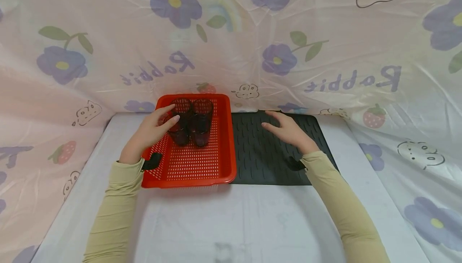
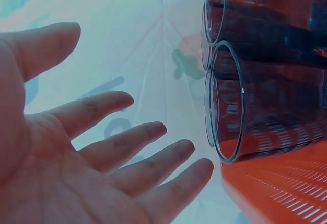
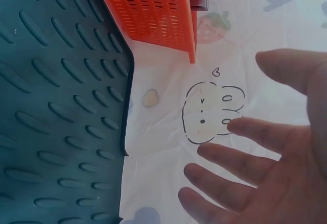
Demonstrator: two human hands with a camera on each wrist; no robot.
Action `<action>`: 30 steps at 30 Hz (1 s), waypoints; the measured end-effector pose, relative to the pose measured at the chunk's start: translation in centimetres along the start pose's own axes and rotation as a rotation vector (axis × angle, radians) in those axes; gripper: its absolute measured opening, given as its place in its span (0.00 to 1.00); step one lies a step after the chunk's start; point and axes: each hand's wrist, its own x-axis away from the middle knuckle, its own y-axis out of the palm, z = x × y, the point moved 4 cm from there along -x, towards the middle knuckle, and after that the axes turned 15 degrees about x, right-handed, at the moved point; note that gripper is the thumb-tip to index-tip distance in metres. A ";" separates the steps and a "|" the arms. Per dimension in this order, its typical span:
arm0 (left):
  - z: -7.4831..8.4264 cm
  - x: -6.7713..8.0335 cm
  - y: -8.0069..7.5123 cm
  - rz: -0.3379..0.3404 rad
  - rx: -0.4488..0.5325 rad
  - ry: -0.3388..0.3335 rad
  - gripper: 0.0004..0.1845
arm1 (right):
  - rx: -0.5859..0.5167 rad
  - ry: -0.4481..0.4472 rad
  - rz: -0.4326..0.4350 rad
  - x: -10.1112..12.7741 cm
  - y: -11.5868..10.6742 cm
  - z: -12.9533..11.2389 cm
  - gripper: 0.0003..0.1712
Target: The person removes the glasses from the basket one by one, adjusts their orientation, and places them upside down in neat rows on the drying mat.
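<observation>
Two dark see-through glasses stand upright side by side at the back of a red perforated basket. My left hand reaches over the basket's left rim with fingers spread, just beside the left glass, holding nothing. My right hand hovers open over a dark ribbed mat, palm down, fingers spread. The basket's corner shows next to the mat in the right wrist view.
The basket and mat lie side by side on a white table. A flowered plastic sheet forms the back and side walls close behind them.
</observation>
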 end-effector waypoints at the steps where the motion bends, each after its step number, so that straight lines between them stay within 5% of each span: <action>1: -0.1 0.0 -0.1 -0.001 0.014 -0.009 0.35 | -0.014 0.007 -0.008 0.1 0.0 0.1 0.41; 15: -1.3 0.2 -0.9 -0.030 0.179 -0.143 0.37 | -0.317 0.037 -0.056 1.6 0.7 1.0 0.38; 21: -1.7 0.1 -1.0 0.015 0.280 -0.146 0.37 | -0.413 0.012 -0.047 2.2 1.0 1.4 0.34; 30: -2.8 -0.5 -1.1 -0.004 0.404 -0.164 0.35 | -0.528 0.013 -0.033 2.7 1.1 1.5 0.33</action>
